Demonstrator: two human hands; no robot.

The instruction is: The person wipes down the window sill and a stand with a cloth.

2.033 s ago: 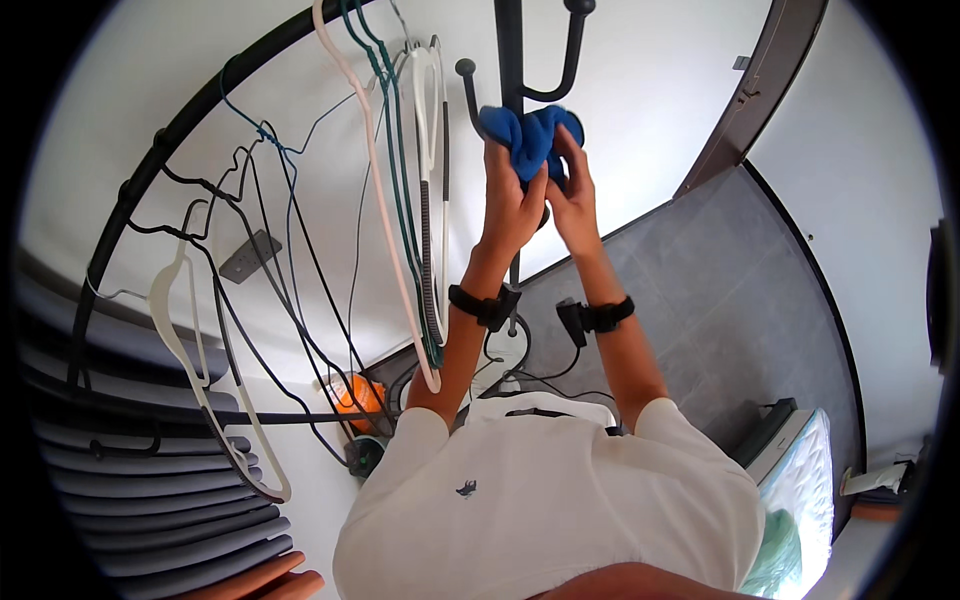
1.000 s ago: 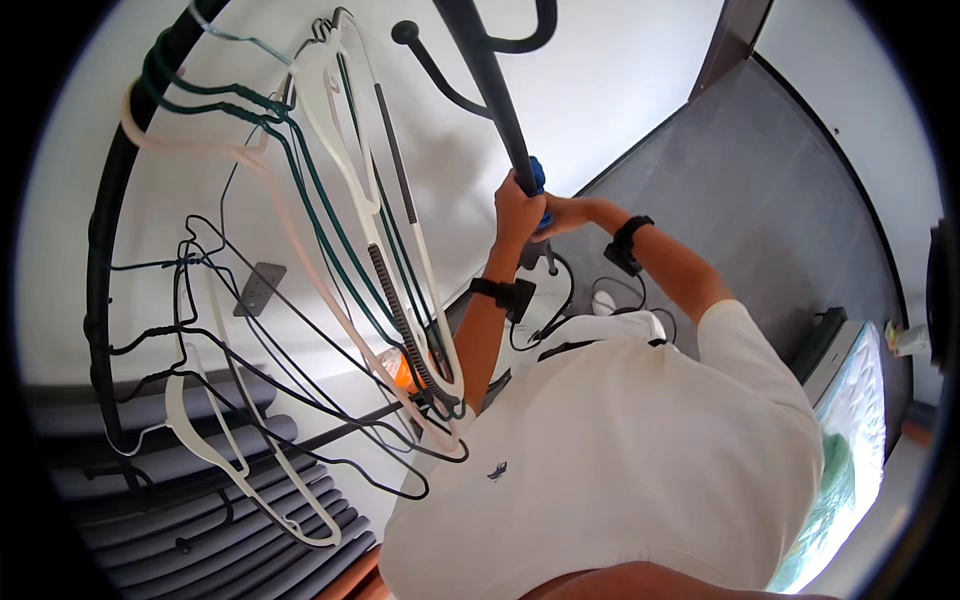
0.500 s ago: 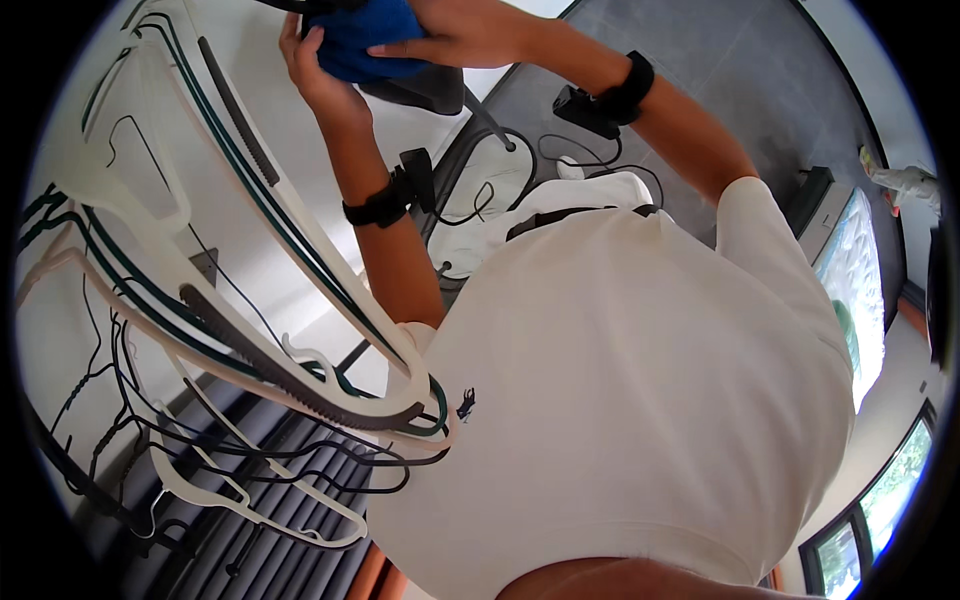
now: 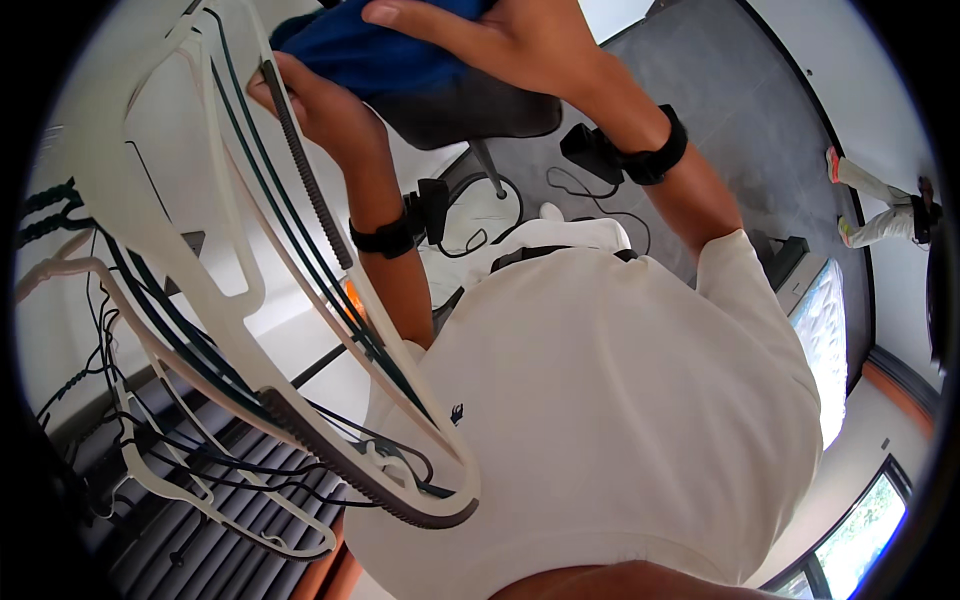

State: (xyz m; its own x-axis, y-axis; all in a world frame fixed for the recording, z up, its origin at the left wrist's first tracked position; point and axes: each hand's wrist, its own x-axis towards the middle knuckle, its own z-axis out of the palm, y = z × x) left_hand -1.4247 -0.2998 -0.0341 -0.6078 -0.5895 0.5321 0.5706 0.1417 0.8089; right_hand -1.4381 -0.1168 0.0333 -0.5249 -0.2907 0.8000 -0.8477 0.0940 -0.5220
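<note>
At the top edge, a blue cloth item (image 4: 385,50) is between my two hands. A dark grey, rounded piece (image 4: 465,108) shows directly below it; I cannot tell whether the two are joined. My left hand (image 4: 325,105) grips the cloth's left side, its fingers partly behind the hangers. My right hand (image 4: 520,45) is closed on the cloth's right side with the thumb laid across it; the other fingers are hidden. Close on the left hang several clothes hangers: a big white hanger (image 4: 190,230) with dark ribbed strips, dark green hangers (image 4: 270,190) and a pinkish hanger (image 4: 60,270).
Black wire hangers (image 4: 95,340) and another white hanger (image 4: 150,480) hang lower left, before grey slats (image 4: 190,545). Cables trail from the black boxes strapped to my wrists. Another person's legs (image 4: 880,215) show at far right, beyond a plastic-wrapped mattress (image 4: 825,340). A window (image 4: 865,525) is lower right.
The blue cloth item and my hands appear larger and nearer, and more of the grey piece shows. My view has shifted, so the hangers now overlap my left hand's fingers.
</note>
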